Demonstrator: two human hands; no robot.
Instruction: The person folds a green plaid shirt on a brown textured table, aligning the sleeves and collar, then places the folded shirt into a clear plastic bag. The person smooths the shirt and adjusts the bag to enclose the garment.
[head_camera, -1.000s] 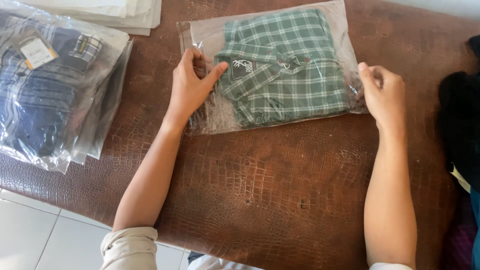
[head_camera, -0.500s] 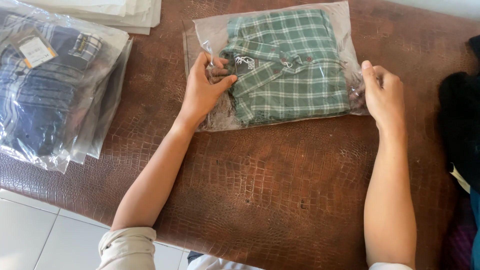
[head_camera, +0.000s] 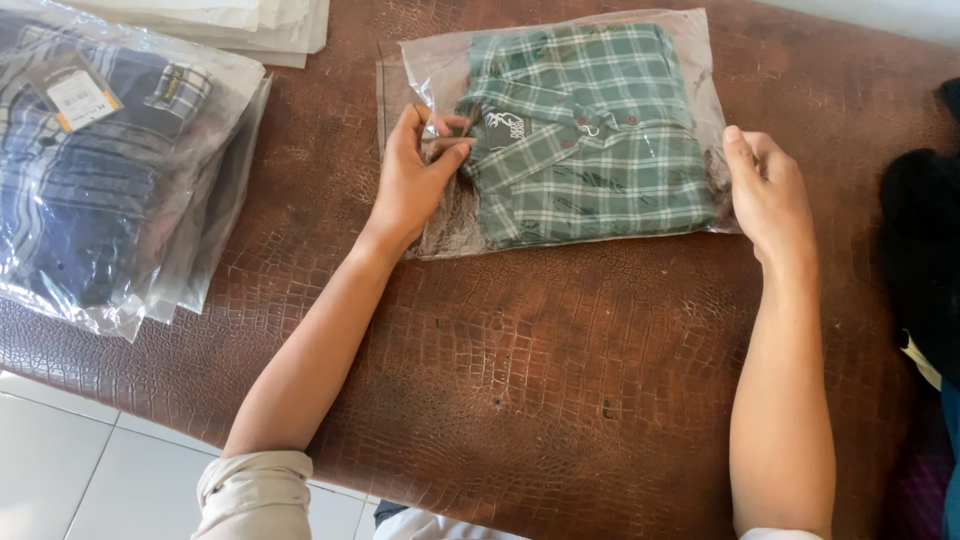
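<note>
A brown worktop (head_camera: 560, 380) with a crocodile-skin pattern fills most of the frame. At the left edge lies a stack of clear plastic bags holding folded dark blue checked shirts (head_camera: 95, 170), the top one with a paper tag. A pile of pale flat sheets (head_camera: 265, 25) sits at the upper left. Dark clothing (head_camera: 925, 250) shows at the right edge. White floor tiles (head_camera: 60, 460) fill the lower left corner.

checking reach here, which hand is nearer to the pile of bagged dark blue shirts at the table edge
Left. The left hand grips the open end of the clear bag holding the green plaid shirt, the side facing the bagged dark blue shirts. The right hand is at the bag's far end.
</note>
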